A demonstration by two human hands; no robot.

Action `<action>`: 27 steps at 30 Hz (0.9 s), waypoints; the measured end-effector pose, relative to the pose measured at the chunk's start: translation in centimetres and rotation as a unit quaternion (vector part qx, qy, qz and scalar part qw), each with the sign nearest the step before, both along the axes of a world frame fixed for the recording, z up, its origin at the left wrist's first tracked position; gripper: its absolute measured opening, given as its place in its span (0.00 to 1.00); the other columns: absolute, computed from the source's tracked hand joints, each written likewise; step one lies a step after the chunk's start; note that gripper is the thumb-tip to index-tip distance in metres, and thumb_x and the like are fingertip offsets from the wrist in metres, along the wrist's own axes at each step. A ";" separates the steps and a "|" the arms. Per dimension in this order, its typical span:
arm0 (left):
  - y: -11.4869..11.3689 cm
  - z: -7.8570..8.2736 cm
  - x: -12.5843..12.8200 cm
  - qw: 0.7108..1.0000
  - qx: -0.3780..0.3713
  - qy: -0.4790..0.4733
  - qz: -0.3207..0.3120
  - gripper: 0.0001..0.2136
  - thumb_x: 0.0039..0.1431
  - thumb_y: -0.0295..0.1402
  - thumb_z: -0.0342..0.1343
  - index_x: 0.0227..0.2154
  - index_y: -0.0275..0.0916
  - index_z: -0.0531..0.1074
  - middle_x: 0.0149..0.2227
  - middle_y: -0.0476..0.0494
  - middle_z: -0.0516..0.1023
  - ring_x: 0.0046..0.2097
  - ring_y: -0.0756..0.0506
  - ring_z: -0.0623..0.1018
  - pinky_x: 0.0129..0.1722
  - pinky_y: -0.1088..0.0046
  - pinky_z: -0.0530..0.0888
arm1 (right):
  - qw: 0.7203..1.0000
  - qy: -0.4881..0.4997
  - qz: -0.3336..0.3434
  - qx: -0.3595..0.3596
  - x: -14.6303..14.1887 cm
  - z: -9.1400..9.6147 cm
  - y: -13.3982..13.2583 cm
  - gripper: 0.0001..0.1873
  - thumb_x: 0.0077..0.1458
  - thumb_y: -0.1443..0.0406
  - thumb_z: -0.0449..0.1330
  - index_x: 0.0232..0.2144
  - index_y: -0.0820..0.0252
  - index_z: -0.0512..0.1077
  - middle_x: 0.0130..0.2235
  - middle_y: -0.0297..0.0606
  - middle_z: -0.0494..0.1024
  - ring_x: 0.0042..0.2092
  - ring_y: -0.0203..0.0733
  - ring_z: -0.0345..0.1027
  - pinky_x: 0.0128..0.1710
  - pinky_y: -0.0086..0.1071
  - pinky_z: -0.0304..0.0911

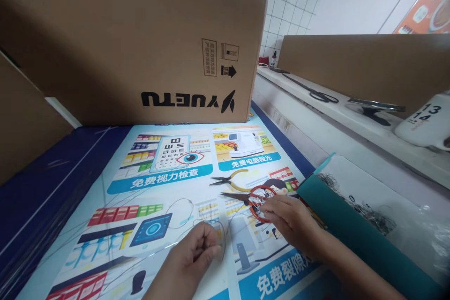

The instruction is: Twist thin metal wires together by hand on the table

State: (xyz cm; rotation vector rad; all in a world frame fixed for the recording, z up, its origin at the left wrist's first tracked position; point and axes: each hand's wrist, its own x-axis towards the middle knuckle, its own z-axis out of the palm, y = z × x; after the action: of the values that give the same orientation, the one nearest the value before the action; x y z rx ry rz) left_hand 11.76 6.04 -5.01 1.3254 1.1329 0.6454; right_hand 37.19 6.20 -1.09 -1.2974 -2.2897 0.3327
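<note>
My left hand (191, 255) is closed, thumb against curled fingers, at the lower middle of the printed table cover. A thin wire (223, 239) curves out by its fingertips, and the hand appears to pinch it. My right hand (290, 218) reaches in from the right, fingers pressed together over the red handles of a pair of scissors (237, 197). Fine pale strands show at its fingertips; whether it grips them or the handles is hidden. Just beyond the scissors lie pliers (228, 180) with yellow handles, jaws pointing left.
A large cardboard box (168, 47) stands across the back. At right, a teal-edged box (351, 225) holds tangled wire pieces and clear plastic. A white ledge above it bears black scissors (321, 96), a phone-like flat object (378, 104) and a white mug (427, 124).
</note>
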 end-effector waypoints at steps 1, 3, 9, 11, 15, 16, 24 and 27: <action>-0.1 0.3 0.0 1.000 0.003 0.006 0.005 0.10 0.50 0.37 0.56 0.24 0.40 0.62 0.23 0.54 0.61 0.26 0.50 0.60 0.26 0.77 0.57 | 0.999 -0.029 0.001 0.017 0.2 -0.1 0.0 0.11 0.59 0.70 0.50 0.40 0.60 0.71 0.39 0.41 0.77 0.42 0.41 0.69 0.43 0.34 0.63; -0.3 0.8 0.1 1.000 0.010 0.019 0.014 0.09 0.51 0.37 0.56 0.24 0.40 0.63 0.23 0.54 0.61 0.26 0.50 0.60 0.26 0.77 0.57 | 0.996 -0.082 0.004 0.045 0.6 -0.3 -0.2 0.13 0.58 0.71 0.50 0.42 0.61 0.71 0.41 0.42 0.77 0.43 0.42 0.69 0.45 0.36 0.63; -0.8 0.6 0.3 0.998 0.038 0.041 0.042 0.07 0.51 0.37 0.55 0.24 0.41 0.64 0.24 0.52 0.63 0.28 0.48 0.63 0.27 0.77 0.59 | 0.979 -0.177 0.004 0.107 0.4 -0.5 -0.5 0.13 0.56 0.72 0.50 0.43 0.64 0.70 0.39 0.45 0.77 0.42 0.44 0.69 0.46 0.40 0.63; -1.1 0.3 0.4 0.996 0.053 0.045 0.055 0.07 0.51 0.35 0.54 0.24 0.41 0.63 0.24 0.53 0.64 0.28 0.48 0.63 0.27 0.77 0.59 | 0.972 -0.193 -0.004 0.132 0.2 -0.6 -0.7 0.14 0.56 0.72 0.51 0.44 0.65 0.70 0.40 0.46 0.76 0.42 0.46 0.69 0.45 0.41 0.63; -1.7 -0.3 0.8 0.997 0.037 0.032 0.061 0.07 0.52 0.34 0.55 0.24 0.40 0.63 0.22 0.54 0.62 0.26 0.50 0.62 0.25 0.78 0.58 | 0.964 -0.204 -0.020 0.167 0.1 -0.9 -0.9 0.14 0.57 0.73 0.51 0.45 0.68 0.69 0.40 0.47 0.76 0.42 0.46 0.68 0.42 0.41 0.64; -1.9 -0.5 0.9 0.997 0.031 0.021 0.067 0.07 0.51 0.34 0.55 0.23 0.40 0.63 0.22 0.54 0.62 0.25 0.50 0.61 0.24 0.78 0.58 | 0.964 -0.203 -0.023 0.173 0.1 -0.9 -0.9 0.14 0.57 0.73 0.51 0.45 0.68 0.69 0.40 0.47 0.76 0.42 0.46 0.68 0.42 0.40 0.64; -2.2 -0.2 1.5 0.992 -0.063 -0.061 0.086 0.12 0.49 0.39 0.59 0.23 0.40 0.62 0.19 0.57 0.61 0.17 0.56 0.56 0.15 0.81 0.52 | 0.965 -0.178 -0.023 0.190 0.2 -0.2 -1.1 0.12 0.57 0.72 0.52 0.43 0.65 0.69 0.39 0.45 0.76 0.41 0.44 0.68 0.41 0.38 0.63; -3.1 0.4 2.0 0.987 -0.103 -0.100 0.077 0.15 0.48 0.43 0.60 0.23 0.40 0.61 0.18 0.58 0.60 0.15 0.57 0.53 0.13 0.82 0.48 | 0.963 -0.147 -0.052 0.221 -0.4 -0.1 -1.3 0.10 0.56 0.70 0.54 0.41 0.65 0.69 0.35 0.43 0.76 0.37 0.43 0.69 0.37 0.36 0.63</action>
State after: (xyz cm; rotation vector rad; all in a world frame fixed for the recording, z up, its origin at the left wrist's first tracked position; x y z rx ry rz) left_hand 13.77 2.96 -4.64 0.9813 1.1128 0.7354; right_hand 36.83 4.86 -1.21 -1.2847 -2.3332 -0.4164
